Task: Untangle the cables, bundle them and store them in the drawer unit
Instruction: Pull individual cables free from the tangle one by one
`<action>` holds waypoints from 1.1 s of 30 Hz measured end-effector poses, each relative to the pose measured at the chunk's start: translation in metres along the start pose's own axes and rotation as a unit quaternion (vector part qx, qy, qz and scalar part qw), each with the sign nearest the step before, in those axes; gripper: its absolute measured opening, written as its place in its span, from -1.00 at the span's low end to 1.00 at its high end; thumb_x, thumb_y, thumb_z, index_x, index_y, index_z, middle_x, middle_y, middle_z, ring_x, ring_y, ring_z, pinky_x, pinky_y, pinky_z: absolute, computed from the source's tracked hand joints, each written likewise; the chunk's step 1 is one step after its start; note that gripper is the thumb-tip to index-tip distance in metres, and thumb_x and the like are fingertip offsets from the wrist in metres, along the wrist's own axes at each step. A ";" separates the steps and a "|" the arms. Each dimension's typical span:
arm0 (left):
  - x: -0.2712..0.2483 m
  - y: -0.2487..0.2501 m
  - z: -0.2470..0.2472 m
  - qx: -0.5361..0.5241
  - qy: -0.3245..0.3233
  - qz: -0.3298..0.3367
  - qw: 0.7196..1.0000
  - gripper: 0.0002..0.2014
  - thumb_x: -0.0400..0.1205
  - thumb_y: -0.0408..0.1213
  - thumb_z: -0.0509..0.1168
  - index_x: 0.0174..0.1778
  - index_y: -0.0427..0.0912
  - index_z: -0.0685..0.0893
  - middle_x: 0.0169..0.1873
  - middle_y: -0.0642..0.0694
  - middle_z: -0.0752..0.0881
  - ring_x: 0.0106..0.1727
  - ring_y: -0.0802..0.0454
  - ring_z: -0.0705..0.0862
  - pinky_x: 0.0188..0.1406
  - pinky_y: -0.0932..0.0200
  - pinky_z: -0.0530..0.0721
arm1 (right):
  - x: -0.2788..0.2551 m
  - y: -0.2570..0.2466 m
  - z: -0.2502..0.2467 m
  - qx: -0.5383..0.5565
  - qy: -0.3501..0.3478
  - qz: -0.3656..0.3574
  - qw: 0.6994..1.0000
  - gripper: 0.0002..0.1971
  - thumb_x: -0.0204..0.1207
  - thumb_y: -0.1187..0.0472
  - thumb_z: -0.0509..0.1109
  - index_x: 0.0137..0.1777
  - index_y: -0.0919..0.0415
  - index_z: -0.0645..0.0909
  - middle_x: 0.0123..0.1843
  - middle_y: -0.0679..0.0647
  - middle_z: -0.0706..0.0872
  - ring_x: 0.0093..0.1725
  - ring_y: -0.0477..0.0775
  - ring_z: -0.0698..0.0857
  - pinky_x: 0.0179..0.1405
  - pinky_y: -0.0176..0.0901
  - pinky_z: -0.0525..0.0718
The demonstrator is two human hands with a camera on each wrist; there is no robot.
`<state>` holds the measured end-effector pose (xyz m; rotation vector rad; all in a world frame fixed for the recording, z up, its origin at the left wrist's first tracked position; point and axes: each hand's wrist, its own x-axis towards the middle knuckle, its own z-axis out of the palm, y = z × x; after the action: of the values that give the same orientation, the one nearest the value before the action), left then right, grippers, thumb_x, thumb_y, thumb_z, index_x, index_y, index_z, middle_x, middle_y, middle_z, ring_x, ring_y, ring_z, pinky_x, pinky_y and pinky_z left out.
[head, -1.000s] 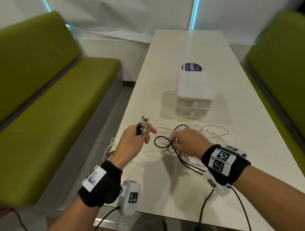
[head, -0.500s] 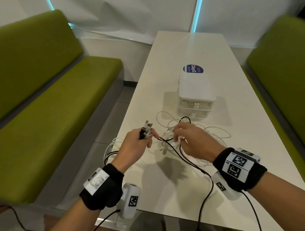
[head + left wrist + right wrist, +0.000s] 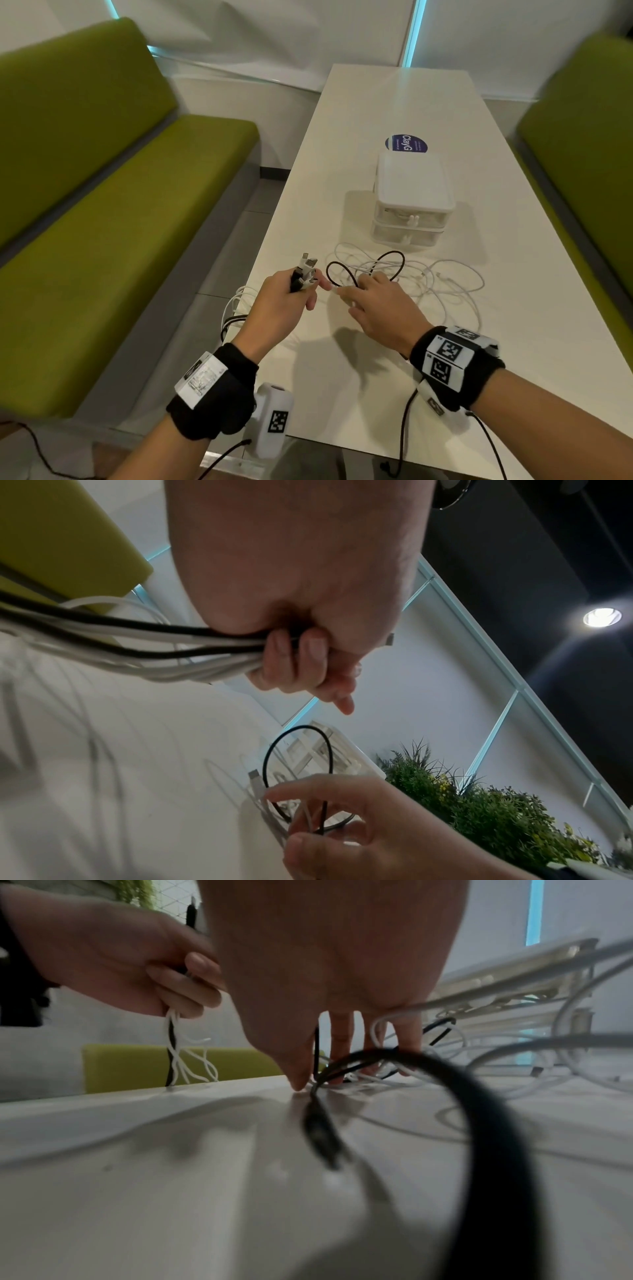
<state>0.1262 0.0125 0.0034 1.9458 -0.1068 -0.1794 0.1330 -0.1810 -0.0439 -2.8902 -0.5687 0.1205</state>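
My left hand (image 3: pixel 305 291) is raised over the table's left edge and grips a bundle of black and white cable ends (image 3: pixel 305 269). Their cords (image 3: pixel 137 639) trail down over that edge. My right hand (image 3: pixel 359 294) is lower, fingers spread and pointing down into the tangle of white cables (image 3: pixel 445 281); its fingertips (image 3: pixel 339 1056) touch the tabletop. A black cable loop (image 3: pixel 390 255) curls just beyond those fingers. A white plug (image 3: pixel 255 776) lies by the index finger. The white two-drawer unit (image 3: pixel 411 192) stands behind the tangle, both drawers closed.
The white table (image 3: pixel 513 359) is long and narrow. A blue round sticker (image 3: pixel 406 144) lies behind the drawer unit. Green benches flank the table on the left (image 3: pixel 120 222) and on the right (image 3: pixel 589 154). Wrist-camera cords hang off the near edge.
My right hand has let the black cable slacken and has lowered its spread fingers onto the tangle. The black loop now lies nearer the drawer unit. My left hand keeps its grip.
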 end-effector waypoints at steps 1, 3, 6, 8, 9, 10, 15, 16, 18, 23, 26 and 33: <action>-0.001 0.000 0.000 0.000 -0.002 0.000 1.000 -0.70 0.73 -0.33 0.17 -0.23 -0.04 0.74 -0.59 0.09 0.51 -0.58 0.22 0.35 -0.54 0.39 0.30 | 0.001 0.001 0.000 0.014 -0.002 0.008 1.000 -0.57 0.66 0.13 0.25 0.52 -0.05 0.44 0.21 0.06 0.59 0.22 0.18 0.49 0.13 0.05 0.54; -0.002 -0.001 -0.001 0.004 -0.005 0.002 1.000 -0.70 0.73 -0.33 0.17 -0.23 -0.05 0.74 -0.58 0.09 0.51 -0.57 0.22 0.36 -0.53 0.40 0.30 | 0.003 0.001 -0.002 0.014 -0.015 0.012 1.000 -0.58 0.67 0.13 0.23 0.52 -0.09 0.44 0.19 0.04 0.57 0.23 0.17 0.46 0.15 0.04 0.54; -0.004 -0.002 0.000 0.010 -0.009 0.007 1.000 -0.70 0.73 -0.32 0.18 -0.23 -0.05 0.74 -0.57 0.08 0.52 -0.57 0.21 0.36 -0.51 0.38 0.30 | 0.007 0.001 -0.010 0.022 -0.062 0.002 0.998 -0.62 0.66 0.09 0.25 0.47 -0.12 0.50 0.10 0.00 0.47 0.23 0.13 0.44 0.14 -0.01 0.52; -0.006 -0.003 -0.001 0.014 -0.012 0.007 1.000 -0.70 0.73 -0.32 0.17 -0.24 -0.03 0.74 -0.55 0.06 0.52 -0.58 0.20 0.35 -0.49 0.34 0.30 | 0.005 0.002 -0.023 0.065 -0.098 0.001 0.993 -0.55 0.64 0.05 0.30 0.53 -0.16 0.45 0.21 0.00 0.47 0.30 0.08 0.44 0.23 -0.02 0.52; -0.007 -0.004 -0.001 0.014 -0.012 0.005 1.000 -0.69 0.73 -0.32 0.17 -0.24 -0.03 0.74 -0.54 0.05 0.53 -0.58 0.19 0.34 -0.48 0.32 0.31 | 0.001 0.003 -0.030 0.073 -0.104 -0.009 0.992 -0.54 0.63 0.03 0.31 0.54 -0.19 0.44 0.31 0.00 0.47 0.34 0.05 0.44 0.27 -0.02 0.53; -0.008 -0.004 -0.001 0.014 -0.011 0.002 1.000 -0.69 0.73 -0.32 0.17 -0.25 -0.03 0.73 -0.54 0.04 0.53 -0.58 0.20 0.34 -0.44 0.28 0.33 | -0.005 0.004 -0.036 0.062 -0.106 -0.025 0.992 -0.56 0.63 0.02 0.32 0.51 -0.21 0.47 0.39 -0.02 0.45 0.39 0.02 0.43 0.28 -0.01 0.55; -0.007 -0.006 0.002 0.014 -0.013 0.000 1.000 -0.70 0.74 -0.31 0.17 -0.24 -0.03 0.73 -0.54 0.04 0.53 -0.59 0.21 0.36 -0.39 0.21 0.38 | -0.043 0.002 -0.062 -0.029 -0.071 -0.091 0.993 -0.79 0.55 0.11 0.37 0.14 -0.08 0.72 0.25 0.00 0.54 0.27 0.07 0.55 -0.25 -0.13 0.60; -0.007 -0.007 0.003 0.014 -0.015 0.002 1.000 -0.70 0.74 -0.31 0.17 -0.24 -0.03 0.73 -0.54 0.05 0.53 -0.59 0.20 0.36 -0.43 0.23 0.35 | -0.049 0.001 -0.062 -0.039 -0.075 -0.113 0.990 -0.82 0.47 0.18 0.41 0.03 -0.05 0.74 0.10 0.00 0.58 0.12 0.09 0.61 -0.39 -0.13 0.56; -0.006 -0.008 0.005 0.014 -0.015 0.004 1.000 -0.68 0.74 -0.30 0.18 -0.28 0.02 0.72 -0.54 0.05 0.54 -0.57 0.20 0.36 -0.45 0.25 0.34 | -0.058 0.002 -0.056 -0.065 -0.101 -0.148 0.982 -0.73 0.26 0.34 0.44 -0.11 -0.02 0.73 -0.11 -0.02 0.58 -0.11 0.09 0.62 -0.51 -0.13 0.49; -0.006 -0.008 0.006 0.016 -0.016 0.005 1.000 -0.67 0.74 -0.29 0.17 -0.28 0.02 0.71 -0.54 0.07 0.53 -0.56 0.20 0.36 -0.46 0.28 0.33 | -0.062 0.011 -0.033 -0.076 -0.138 -0.108 0.982 -0.60 0.40 0.51 0.26 0.16 0.13 0.60 0.12 0.06 0.52 0.13 0.11 0.50 -0.30 -0.04 0.62; -0.007 -0.009 0.004 0.010 -0.018 0.004 1.000 -0.67 0.75 -0.29 0.16 -0.27 0.00 0.73 -0.56 0.08 0.52 -0.56 0.22 0.38 -0.43 0.27 0.34 | -0.061 0.018 -0.022 -0.060 -0.117 -0.080 0.988 -0.58 0.45 0.54 0.23 0.21 0.12 0.51 0.14 0.05 0.47 0.07 0.07 0.48 -0.19 -0.05 0.64; -0.006 -0.011 0.009 0.026 -0.021 0.004 0.999 -0.58 0.73 -0.34 0.17 -0.38 0.14 0.70 -0.50 -0.02 0.62 -0.44 0.16 0.49 -0.27 0.16 0.42 | -0.049 0.018 -0.014 0.092 -0.104 0.000 0.990 -0.57 0.50 0.49 0.24 0.20 -0.02 0.55 0.09 -0.20 0.40 -0.18 -0.11 0.49 -0.31 -0.41 0.40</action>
<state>0.1187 0.0095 -0.0092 1.9930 -0.1471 -0.2136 0.0960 -0.2180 -0.0317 -2.7153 -0.5595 0.4546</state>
